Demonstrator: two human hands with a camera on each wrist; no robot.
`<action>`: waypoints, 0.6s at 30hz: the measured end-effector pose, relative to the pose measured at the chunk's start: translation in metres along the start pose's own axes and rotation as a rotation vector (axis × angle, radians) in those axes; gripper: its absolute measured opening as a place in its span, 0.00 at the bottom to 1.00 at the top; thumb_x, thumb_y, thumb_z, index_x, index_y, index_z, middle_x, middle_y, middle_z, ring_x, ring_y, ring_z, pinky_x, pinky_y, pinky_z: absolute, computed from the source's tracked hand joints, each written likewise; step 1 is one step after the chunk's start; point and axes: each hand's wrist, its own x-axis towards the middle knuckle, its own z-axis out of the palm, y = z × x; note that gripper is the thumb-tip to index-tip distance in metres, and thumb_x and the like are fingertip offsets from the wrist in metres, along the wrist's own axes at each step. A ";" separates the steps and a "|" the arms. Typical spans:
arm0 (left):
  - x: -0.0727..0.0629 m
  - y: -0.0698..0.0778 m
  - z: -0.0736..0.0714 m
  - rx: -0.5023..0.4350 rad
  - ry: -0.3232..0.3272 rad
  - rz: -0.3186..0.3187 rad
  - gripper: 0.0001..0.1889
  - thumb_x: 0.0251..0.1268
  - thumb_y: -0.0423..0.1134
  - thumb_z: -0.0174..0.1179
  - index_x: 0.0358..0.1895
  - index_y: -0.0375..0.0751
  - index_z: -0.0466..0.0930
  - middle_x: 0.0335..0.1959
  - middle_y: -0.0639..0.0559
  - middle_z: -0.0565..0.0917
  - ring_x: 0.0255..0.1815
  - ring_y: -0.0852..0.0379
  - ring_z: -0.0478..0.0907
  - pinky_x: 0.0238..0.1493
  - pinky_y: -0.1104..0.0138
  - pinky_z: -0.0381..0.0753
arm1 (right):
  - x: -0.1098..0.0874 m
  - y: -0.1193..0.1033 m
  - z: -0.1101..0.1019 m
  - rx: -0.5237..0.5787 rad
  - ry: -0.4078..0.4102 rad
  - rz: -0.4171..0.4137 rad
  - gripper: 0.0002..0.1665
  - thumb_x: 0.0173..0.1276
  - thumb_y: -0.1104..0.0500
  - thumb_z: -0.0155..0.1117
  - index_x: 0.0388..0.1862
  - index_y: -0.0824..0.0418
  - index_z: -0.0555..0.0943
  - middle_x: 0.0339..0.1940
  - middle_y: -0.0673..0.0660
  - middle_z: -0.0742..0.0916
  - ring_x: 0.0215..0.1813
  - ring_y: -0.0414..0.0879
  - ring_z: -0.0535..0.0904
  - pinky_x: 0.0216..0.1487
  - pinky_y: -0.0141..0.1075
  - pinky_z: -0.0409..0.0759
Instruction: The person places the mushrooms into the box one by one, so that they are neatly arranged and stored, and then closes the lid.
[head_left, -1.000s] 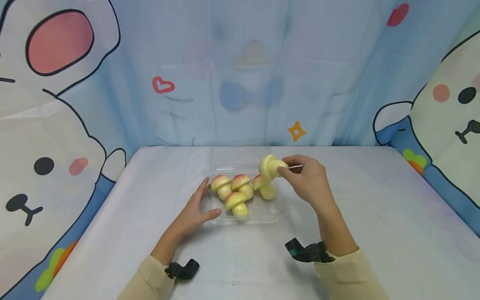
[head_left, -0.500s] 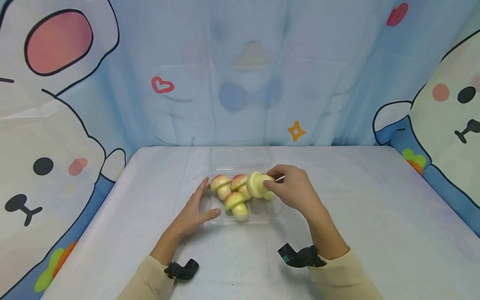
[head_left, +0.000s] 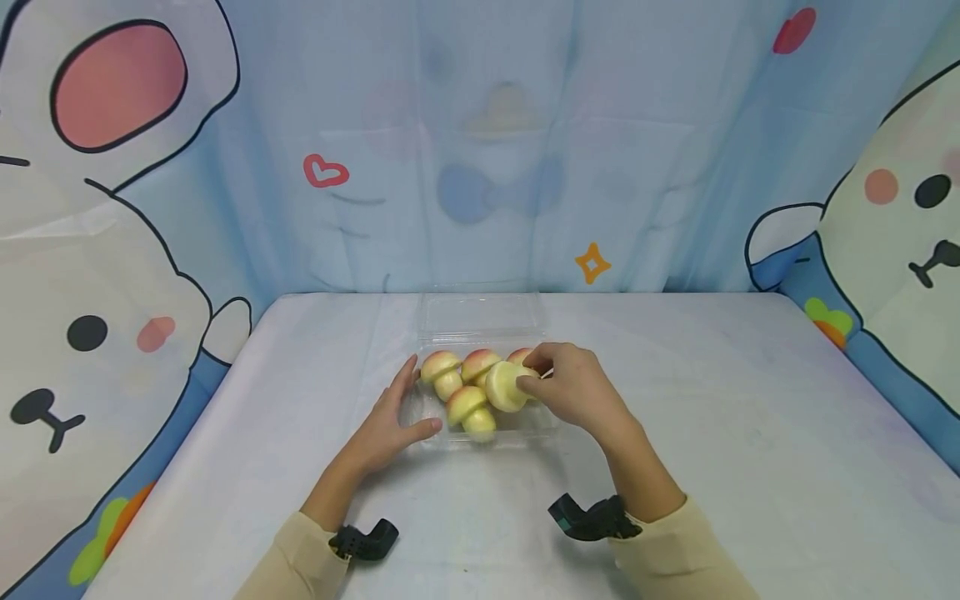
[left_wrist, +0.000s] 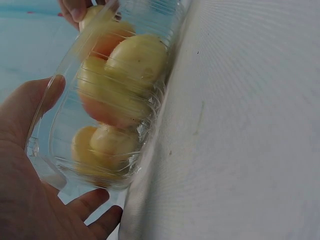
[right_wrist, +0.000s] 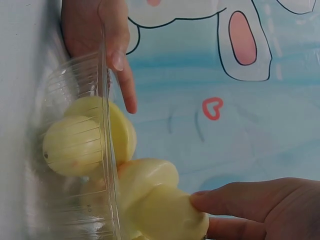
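Observation:
A yellow toy mushroom (head_left: 502, 387) is pinched stem-end between the thumb and fingers of my right hand (head_left: 576, 387), its cap facing left over the clear plastic box (head_left: 525, 439). The right wrist view has the held mushroom (right_wrist: 170, 212) at the box rim, overlapping another mushroom. Inside the box lie several similar mushrooms with reddish caps, including a left one (head_left: 442, 372) and a front one (head_left: 472, 410). My left hand (head_left: 392, 423) spreads around the box's left side, thumb toward the front. In the left wrist view its straight fingers (left_wrist: 90, 201) lie along the box's end.
The box's transparent lid (head_left: 480, 314) stands hinged back behind it. A white cloth (head_left: 750, 400) covers the table, and a blue cartoon curtain (head_left: 637, 167) hangs along its far edge. A black wrist camera (head_left: 367, 540) sits on the left wrist, another (head_left: 596, 518) on the right.
My right hand has carried the mushroom left and down, from above the box's right side to among the other mushrooms. The left hand has stayed in place.

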 end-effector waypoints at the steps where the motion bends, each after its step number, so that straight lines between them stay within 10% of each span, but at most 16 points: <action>1: 0.000 0.000 0.000 -0.002 0.000 0.000 0.54 0.66 0.52 0.67 0.86 0.56 0.38 0.85 0.43 0.54 0.87 0.40 0.45 0.81 0.35 0.42 | 0.000 0.000 0.000 -0.002 -0.007 -0.005 0.13 0.68 0.57 0.68 0.45 0.65 0.87 0.43 0.59 0.89 0.45 0.52 0.85 0.39 0.39 0.83; 18: 0.000 -0.001 0.000 0.003 0.000 0.007 0.55 0.65 0.53 0.68 0.86 0.55 0.38 0.85 0.41 0.55 0.86 0.40 0.45 0.81 0.35 0.38 | -0.001 0.005 0.000 -0.110 -0.154 0.038 0.15 0.67 0.57 0.69 0.48 0.67 0.85 0.43 0.61 0.89 0.45 0.53 0.84 0.43 0.45 0.83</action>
